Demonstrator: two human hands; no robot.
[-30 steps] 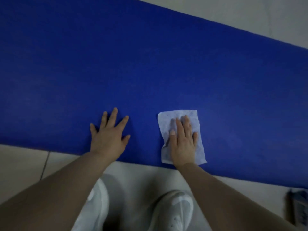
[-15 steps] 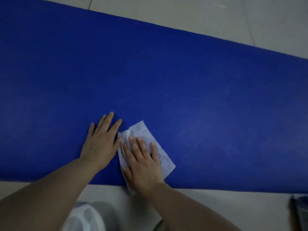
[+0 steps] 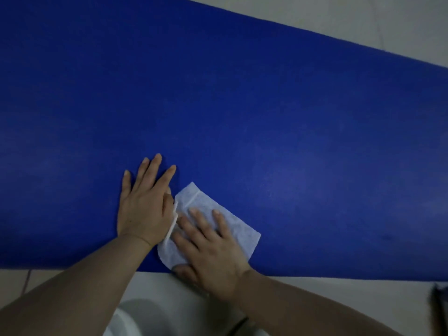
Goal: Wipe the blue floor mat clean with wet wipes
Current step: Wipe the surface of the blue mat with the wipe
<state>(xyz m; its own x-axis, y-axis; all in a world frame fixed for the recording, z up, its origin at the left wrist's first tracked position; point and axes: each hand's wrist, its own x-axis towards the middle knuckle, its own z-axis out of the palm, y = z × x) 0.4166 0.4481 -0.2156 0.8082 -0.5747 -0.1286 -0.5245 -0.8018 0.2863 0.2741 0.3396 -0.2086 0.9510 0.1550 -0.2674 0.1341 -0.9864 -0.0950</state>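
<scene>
Right hand (image 3: pixel 213 251) flat on wipe (image 3: pixel 242 229)

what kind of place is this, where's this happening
Probably an indoor room, perhaps a home or exercise space: a blue floor mat lies on a pale tiled floor, and a person crouches over it, shoe at the edge.
</scene>
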